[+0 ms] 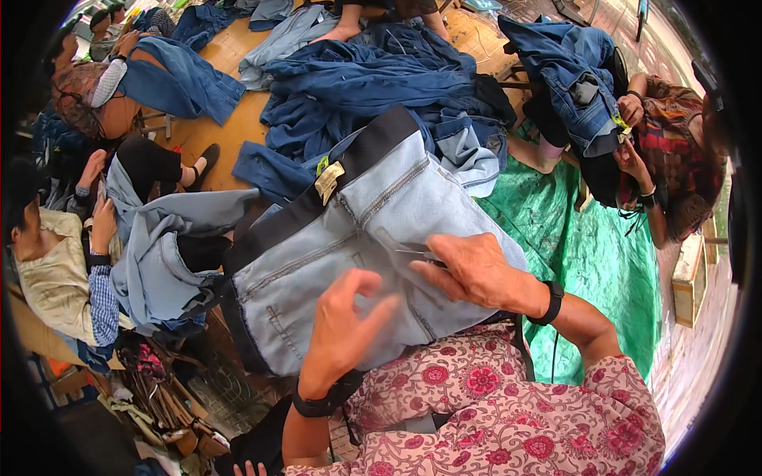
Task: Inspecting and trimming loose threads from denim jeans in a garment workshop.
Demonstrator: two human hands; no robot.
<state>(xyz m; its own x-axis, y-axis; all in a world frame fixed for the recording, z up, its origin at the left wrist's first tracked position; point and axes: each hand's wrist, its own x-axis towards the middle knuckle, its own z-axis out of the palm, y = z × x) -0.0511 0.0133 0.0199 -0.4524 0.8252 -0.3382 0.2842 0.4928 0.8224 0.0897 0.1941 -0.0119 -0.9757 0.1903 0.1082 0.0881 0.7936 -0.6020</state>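
Observation:
Across my lap lies an inside-out pair of light blue jeans, with a dark waistband and a pale label near its middle. My right hand closes round small thread snips, whose thin metal tips point left just above the cloth. The fingers cover the rest of the tool. Left of it, my left hand hovers over the denim, thumb and forefinger spread and somewhat blurred by motion. Nothing shows in that hand.
A heap of dark blue jeans lies ahead on a tan mat. Green sheeting covers the ground at right. Co-workers handle denim on both sides: a person in a checked top at right, others at left. Cardboard scraps lie lower left.

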